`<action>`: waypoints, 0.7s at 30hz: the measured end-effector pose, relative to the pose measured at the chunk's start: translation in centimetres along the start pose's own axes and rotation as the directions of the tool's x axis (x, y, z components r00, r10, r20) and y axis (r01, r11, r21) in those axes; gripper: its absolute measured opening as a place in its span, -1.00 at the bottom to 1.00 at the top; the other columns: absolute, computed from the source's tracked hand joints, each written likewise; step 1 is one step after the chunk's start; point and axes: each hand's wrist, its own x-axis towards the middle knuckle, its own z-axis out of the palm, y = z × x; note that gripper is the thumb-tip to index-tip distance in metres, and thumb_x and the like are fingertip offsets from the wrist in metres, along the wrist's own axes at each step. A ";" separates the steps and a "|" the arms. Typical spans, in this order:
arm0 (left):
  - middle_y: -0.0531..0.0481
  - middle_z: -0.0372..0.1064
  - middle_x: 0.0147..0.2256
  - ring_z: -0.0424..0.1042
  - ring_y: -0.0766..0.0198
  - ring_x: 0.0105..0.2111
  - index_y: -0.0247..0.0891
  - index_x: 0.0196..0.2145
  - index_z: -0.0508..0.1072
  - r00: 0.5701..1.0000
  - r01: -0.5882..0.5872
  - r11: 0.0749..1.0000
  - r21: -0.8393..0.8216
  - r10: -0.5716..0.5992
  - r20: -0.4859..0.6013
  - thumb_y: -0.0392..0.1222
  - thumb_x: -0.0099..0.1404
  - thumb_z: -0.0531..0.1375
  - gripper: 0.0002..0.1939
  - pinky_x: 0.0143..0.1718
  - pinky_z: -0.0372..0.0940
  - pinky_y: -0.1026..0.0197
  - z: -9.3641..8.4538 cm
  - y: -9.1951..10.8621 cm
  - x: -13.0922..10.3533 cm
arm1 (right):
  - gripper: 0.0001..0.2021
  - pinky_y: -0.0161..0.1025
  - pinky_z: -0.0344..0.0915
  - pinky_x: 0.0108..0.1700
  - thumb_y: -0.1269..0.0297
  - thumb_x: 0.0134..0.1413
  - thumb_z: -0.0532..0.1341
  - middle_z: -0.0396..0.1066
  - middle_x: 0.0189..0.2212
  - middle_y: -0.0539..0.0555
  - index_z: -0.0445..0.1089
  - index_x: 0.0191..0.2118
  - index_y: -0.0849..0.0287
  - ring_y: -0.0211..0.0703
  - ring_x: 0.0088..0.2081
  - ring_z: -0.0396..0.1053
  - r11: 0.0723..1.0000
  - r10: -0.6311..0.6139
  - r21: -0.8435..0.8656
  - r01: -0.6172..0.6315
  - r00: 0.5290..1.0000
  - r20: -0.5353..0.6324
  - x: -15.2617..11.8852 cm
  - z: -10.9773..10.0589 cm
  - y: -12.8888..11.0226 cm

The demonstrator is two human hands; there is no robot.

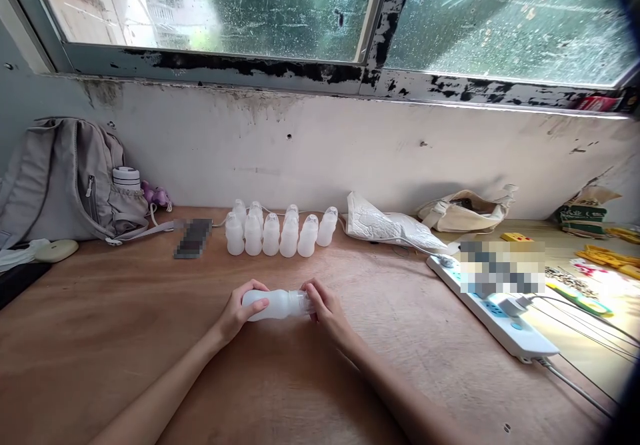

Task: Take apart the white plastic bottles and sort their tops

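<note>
A translucent white bottle (pixel 276 304) lies on its side between my two hands, just above the wooden table (pixel 150 358). My left hand (pixel 246 308) is wrapped round its base end, with the thumb along its near side. At the other end, the fingers of my right hand (pixel 321 305) pinch the clear cap (pixel 301 303). Beyond my hands, several similar white bottles (pixel 271 235) stand upright in a group near the wall.
A grey backpack (pixel 65 178) sits at the far left, beside a phone (pixel 194 238). White padded packaging (pixel 390 225) and a cream pouch (pixel 465 211) lie at the back right. A white power strip (pixel 500 318) with cables runs along the right side.
</note>
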 end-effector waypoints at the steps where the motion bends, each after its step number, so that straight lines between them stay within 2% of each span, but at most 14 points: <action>1: 0.04 0.25 -0.45 0.23 0.30 -0.47 -0.28 -0.37 0.32 1.000 -0.006 1.000 0.002 0.006 0.009 -0.02 0.03 0.13 -0.73 -0.47 0.12 0.32 0.0 0.1 -0.1 | -0.70 -0.39 0.09 -0.57 0.14 0.16 -0.09 0.17 -0.65 -0.07 0.23 -0.45 0.17 -0.35 -0.62 0.15 0.999 -0.034 -0.039 0.035 0.999 0.014 -0.2 0.1 -0.1; 4: 0.05 0.24 -0.45 0.23 0.29 -0.47 -0.27 -0.37 0.31 0.999 -0.042 0.999 0.003 0.041 0.008 -0.04 0.02 0.12 -0.73 -0.45 0.12 0.31 0.3 0.2 -0.6 | -0.71 -0.37 0.10 -0.51 0.20 0.17 -0.12 0.22 -0.58 -0.03 0.22 -0.44 0.18 -0.33 -0.56 0.16 0.982 -0.145 -0.120 0.147 0.989 0.026 -0.9 0.3 -0.3; 9: 0.08 0.19 -0.50 0.18 0.33 -0.51 -0.28 -0.42 0.28 0.997 -0.074 0.996 -0.040 0.074 0.009 -0.04 0.05 0.11 -0.76 -0.49 0.07 0.32 1.1 -0.4 -1.4 | -0.72 -0.37 0.06 -0.57 0.26 0.15 -0.14 0.15 -0.65 -0.04 0.20 -0.47 0.18 -0.33 -0.64 0.11 0.934 -0.298 -0.196 0.298 0.954 0.029 -1.6 0.3 0.1; 16: 0.09 0.16 -0.53 0.15 0.35 -0.53 -0.28 -0.46 0.24 1.000 0.000 0.991 -0.134 0.002 0.014 -0.05 0.06 0.11 -0.78 -0.51 0.05 0.32 1.4 -1.1 -1.2 | -0.80 -0.35 0.11 -0.51 0.39 0.08 -0.12 0.29 -0.60 0.00 0.22 -0.40 0.19 -0.29 -0.61 0.24 0.824 -0.463 -0.332 0.459 0.884 0.073 -1.6 0.4 1.6; 21: 0.10 0.14 -0.56 0.14 0.35 -0.55 -0.27 -0.48 0.22 0.999 0.021 0.989 -0.148 -0.027 -0.042 -0.03 0.06 0.10 -0.76 -0.53 0.05 0.33 1.4 -0.9 -1.0 | -0.82 -0.34 0.11 -0.54 0.45 0.02 -0.11 0.30 -0.59 0.02 0.21 -0.37 0.19 -0.28 -0.61 0.25 0.764 -0.546 -0.365 0.532 0.835 0.075 -1.0 0.5 1.8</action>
